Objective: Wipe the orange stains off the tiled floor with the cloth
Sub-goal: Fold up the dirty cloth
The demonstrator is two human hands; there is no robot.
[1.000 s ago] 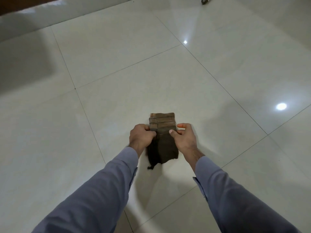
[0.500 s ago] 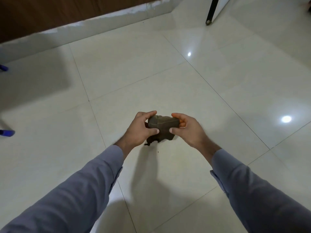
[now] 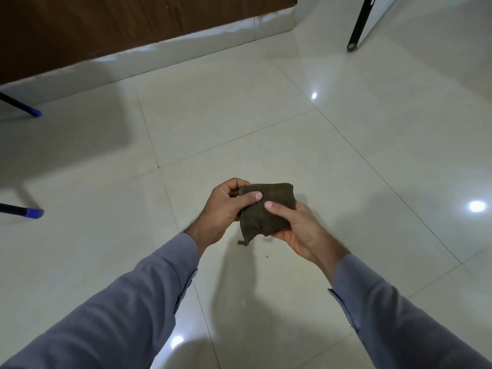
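From the head view, the folded brown cloth (image 3: pixel 267 209) now sits higher and more bunched than half a second ago, and more of the wooden wall panel (image 3: pixel 106 25) shows. The left hand (image 3: pixel 226 209) pinches the cloth's left edge with thumb on top. The right hand (image 3: pixel 295 227) cups it from below, thumb pressing on top. The fingers under the cloth are hidden. A frayed thread hangs below the left fingers. The tiled floor (image 3: pixel 239 115) is shiny and cream, and I cannot spot orange stains.
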